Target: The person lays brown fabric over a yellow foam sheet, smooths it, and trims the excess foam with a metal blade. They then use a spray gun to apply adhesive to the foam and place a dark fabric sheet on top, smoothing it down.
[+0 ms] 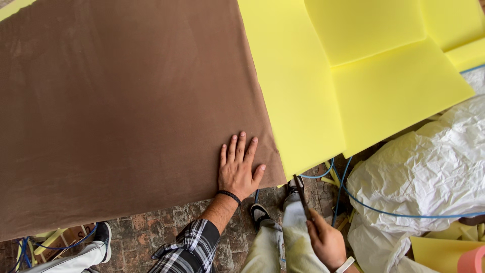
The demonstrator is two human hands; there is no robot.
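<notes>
A large brown cloth [121, 106] lies spread flat over yellow foam sheets [303, 86]. My left hand [237, 169] rests palm down, fingers apart, on the cloth near its lower right corner. It wears a black wristband and a plaid sleeve. My right hand [326, 242] is lower down, over my light trouser leg. It grips a dark slim tool [299, 192] that looks like scissors and points up toward the foam's edge. A white band is on that wrist.
Crumpled white plastic sheeting [429, 167] fills the right side, with a blue cord [374, 210] across it. Below is brick floor [166, 217] with foam scraps. A dark shoe [103, 233] is at the lower left, and a yellow foam piece [439, 253] at the bottom right.
</notes>
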